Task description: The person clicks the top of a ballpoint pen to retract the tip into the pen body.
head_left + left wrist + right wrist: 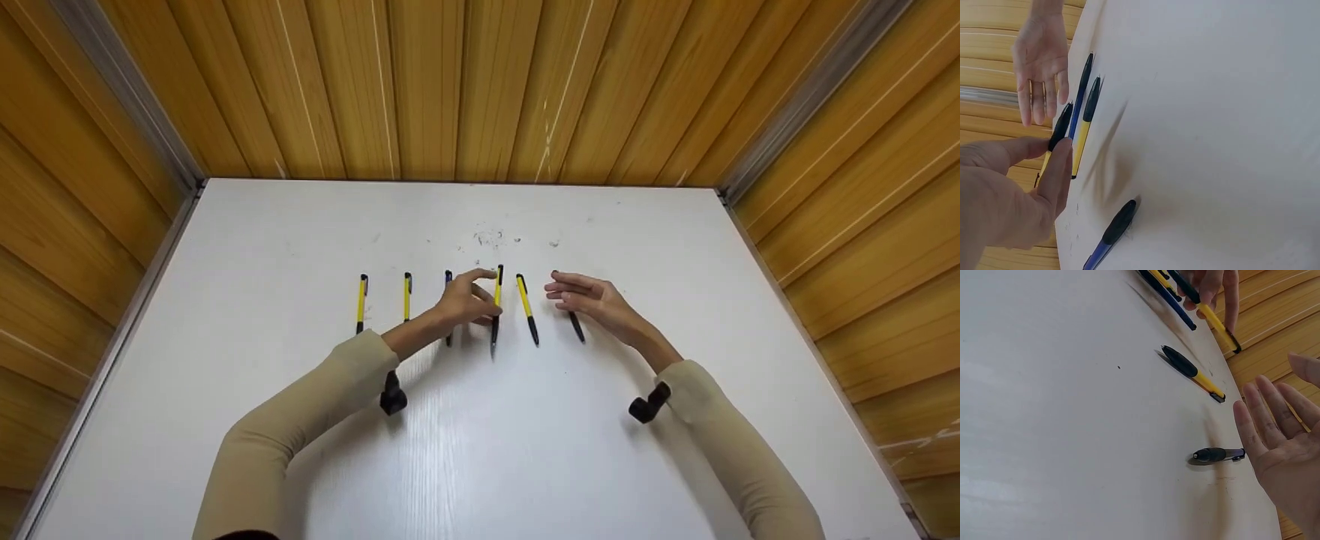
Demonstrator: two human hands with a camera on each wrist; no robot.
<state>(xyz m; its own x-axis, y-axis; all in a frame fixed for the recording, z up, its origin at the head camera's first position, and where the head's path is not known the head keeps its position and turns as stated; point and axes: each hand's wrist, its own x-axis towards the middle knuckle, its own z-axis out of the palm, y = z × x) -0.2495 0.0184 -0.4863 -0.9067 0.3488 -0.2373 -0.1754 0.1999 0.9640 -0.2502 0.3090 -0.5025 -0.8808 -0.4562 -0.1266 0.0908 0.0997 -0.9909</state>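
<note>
A row of pens crosses the white table (pixel 300 450): two yellow pens (pixel 361 303) at the left, one yellow pen (pixel 526 309) between the hands. Bare tabletop lies before and behind the row; wooden walls (pixel 465 82) enclose three sides.

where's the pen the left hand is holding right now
Head view: the pen sits mid-row on the white table, pinched by the left hand, beside another yellow pen.

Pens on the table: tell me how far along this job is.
Looks done: the leftmost yellow pen and its neighbour lie parallel, untouched. In hand: the left hand pinches a yellow-and-black pen mid-row; the right hand hovers open above the dark pen. Left, probably: the held pen and those to its right.
</note>
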